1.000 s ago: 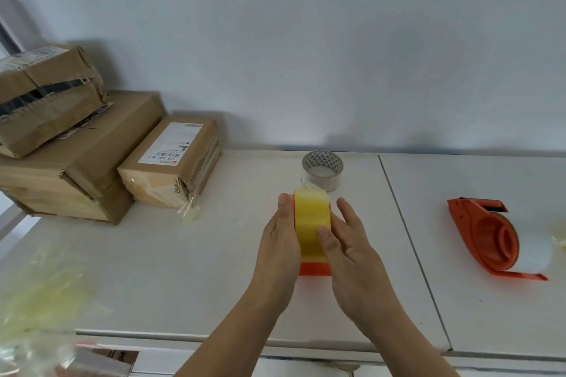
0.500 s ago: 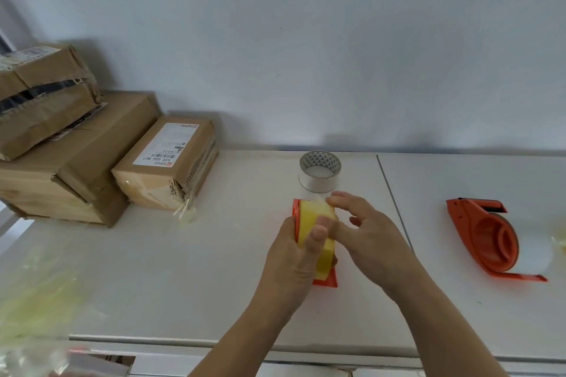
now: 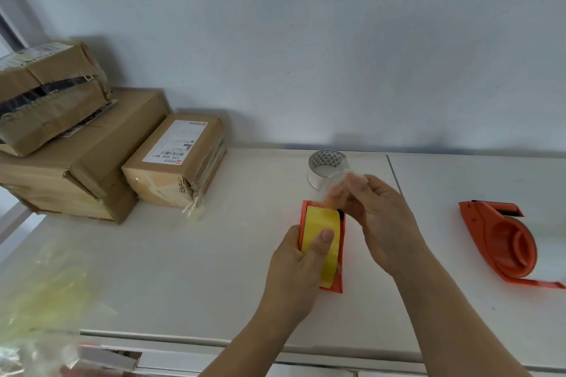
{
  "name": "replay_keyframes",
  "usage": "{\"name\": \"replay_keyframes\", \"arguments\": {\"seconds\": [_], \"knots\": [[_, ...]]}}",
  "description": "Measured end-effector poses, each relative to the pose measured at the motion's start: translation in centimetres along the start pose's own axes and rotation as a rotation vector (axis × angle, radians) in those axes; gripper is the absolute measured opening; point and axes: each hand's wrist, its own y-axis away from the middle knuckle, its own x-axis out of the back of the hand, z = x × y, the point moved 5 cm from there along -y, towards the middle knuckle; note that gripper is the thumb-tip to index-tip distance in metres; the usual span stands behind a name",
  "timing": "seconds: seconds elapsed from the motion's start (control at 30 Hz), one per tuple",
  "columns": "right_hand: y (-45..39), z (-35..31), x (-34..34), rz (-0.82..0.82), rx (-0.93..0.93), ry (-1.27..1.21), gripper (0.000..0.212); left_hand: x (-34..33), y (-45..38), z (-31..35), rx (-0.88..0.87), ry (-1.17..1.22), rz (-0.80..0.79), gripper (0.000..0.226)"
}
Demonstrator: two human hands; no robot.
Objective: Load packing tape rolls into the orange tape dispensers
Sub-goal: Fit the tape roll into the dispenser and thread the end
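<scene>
The left hand is wrapped around an orange tape dispenser standing on edge on the white worktop, thumb pressed flat on the yellow tape roll already seated inside it. The right hand has its fingertips pinched shut on the loose end of the tape, a thin, see-through strip lifted up off the front of the roll. That strip looks flimsy and sticky: I'd guess it will curl, cling to skin or fold on itself, so it wants holding by the very tip and kept taut. The dispenser seems light, stiff plastic, best gripped by its flat side walls, clear of the cutter at the front. Just behind the hands stands a clear tape roll, not yet loaded, and well off to the right a second orange dispenser lies on its side. Taped cardboard parcels are stacked at the left.
</scene>
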Motion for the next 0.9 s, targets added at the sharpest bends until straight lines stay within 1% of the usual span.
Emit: {"name": "replay_keyframes", "arguments": {"seconds": [0.07, 0.1, 0.13, 0.17, 0.2, 0.23, 0.27, 0.33, 0.37, 0.4, 0.43, 0.5, 0.53, 0.57, 0.6, 0.63, 0.67, 0.77, 0.83, 0.9], "knots": [[0.7, 0.2, 0.0, -0.150, -0.050, -0.127, 0.051, 0.2, 0.0, 0.0, -0.006, 0.004, -0.005, 0.062], [1.0, 0.1, -0.1, -0.193, -0.041, -0.071, 0.052, 0.2, 0.0, 0.1, -0.002, 0.002, -0.006, 0.064], [1.2, 0.2, -0.2, -0.215, -0.011, 0.084, 0.048, 0.2, 0.0, 0.1, 0.007, -0.001, -0.007, 0.061], [1.3, 0.2, -0.4, -0.198, 0.013, 0.264, 0.040, 0.2, 0.0, 0.1, 0.016, -0.002, -0.007, 0.053], [1.1, 0.3, -0.4, -0.128, 0.025, 0.377, 0.030, 0.2, 0.0, 0.1, 0.034, -0.001, -0.004, 0.042], [1.0, 0.2, -0.4, -0.051, 0.025, 0.373, 0.021, 0.3, -0.1, 0.1, 0.055, 0.004, -0.003, 0.031], [0.6, 0.2, -0.3, 0.009, 0.007, 0.261, 0.020, 0.3, -0.2, 0.1, 0.075, 0.012, -0.009, 0.025], [0.3, -0.3, 0.1, 0.088, -0.055, -0.054, 0.029, 0.3, -0.2, 0.0, 0.100, 0.021, -0.025, 0.021], [0.3, -0.7, 0.2, 0.093, -0.072, -0.147, 0.034, 0.3, -0.2, 0.1, 0.106, 0.022, -0.029, 0.022], [0.2, -0.9, 0.4, 0.082, -0.078, -0.171, 0.042, 0.3, -0.2, 0.1, 0.107, 0.025, -0.028, 0.026], [0.3, -1.0, 0.5, 0.050, -0.069, -0.139, 0.053, 0.2, -0.2, 0.2, 0.109, 0.028, -0.025, 0.031], [0.7, -0.4, 0.4, -0.057, -0.037, 0.109, 0.074, 0.2, -0.2, 0.3, 0.103, 0.043, -0.018, 0.031], [1.0, 0.1, 0.2, -0.123, -0.053, 0.261, 0.080, 0.2, -0.1, 0.4, 0.095, 0.047, -0.015, 0.028], [1.5, 0.7, -0.1, -0.184, -0.089, 0.380, 0.080, 0.2, -0.1, 0.4, 0.086, 0.046, -0.012, 0.024], [1.8, 1.1, -0.2, -0.217, -0.119, 0.448, 0.073, 0.3, -0.1, 0.5, 0.078, 0.038, -0.010, 0.020], [1.9, 1.1, -0.3, -0.211, -0.125, 0.467, 0.061, 0.3, -0.1, 0.5, 0.071, 0.031, -0.007, 0.017], [2.0, 1.0, -0.4, -0.175, -0.119, 0.455, 0.050, 0.4, -0.1, 0.5, 0.072, 0.030, -0.007, 0.015], [1.7, 0.8, -0.2, -0.051, -0.072, 0.389, 0.030, 0.4, 0.1, 0.7, 0.093, 0.067, -0.011, 0.007], [1.4, 1.1, -0.2, 0.004, -0.054, 0.385, 0.022, 0.3, 0.2, 0.7, 0.104, 0.067, -0.005, 0.012], [1.0, 1.8, 0.2, 0.098, -0.059, 0.363, 0.023, -0.1, 0.0, 0.6, 0.097, 0.008, 0.015, 0.022]]}}
